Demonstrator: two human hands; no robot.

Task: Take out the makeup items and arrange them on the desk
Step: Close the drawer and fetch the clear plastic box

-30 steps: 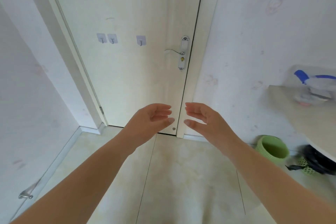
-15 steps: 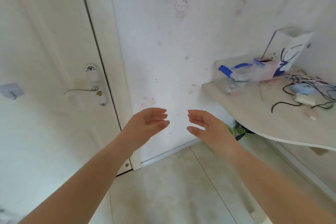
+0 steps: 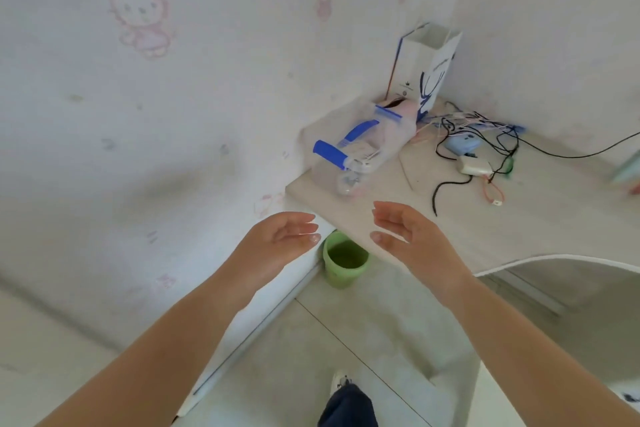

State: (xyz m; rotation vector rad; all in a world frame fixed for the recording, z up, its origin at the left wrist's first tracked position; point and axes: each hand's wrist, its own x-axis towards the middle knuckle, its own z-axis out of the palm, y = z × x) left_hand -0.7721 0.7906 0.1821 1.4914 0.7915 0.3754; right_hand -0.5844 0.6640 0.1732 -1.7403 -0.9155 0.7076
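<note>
Pale desk (image 3: pixel 540 218) in the wall corner: clear box with blue handles (image 3: pixel 356 152) at its left end, white paper bag (image 3: pixel 426 69) behind the box, tangled cables (image 3: pixel 485 146) right of it.

Green bin (image 3: pixel 344 258), blue-handled clear box (image 3: pixel 360 152), pale wood-grain desk (image 3: pixel 540 218), white wallpaper (image 3: pixel 194 87) with pink cartoon cats.

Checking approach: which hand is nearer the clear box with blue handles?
Right. The right hand hovers over the desk edge just below the clear box; the left hand hangs off the desk, lower left of it.
</note>
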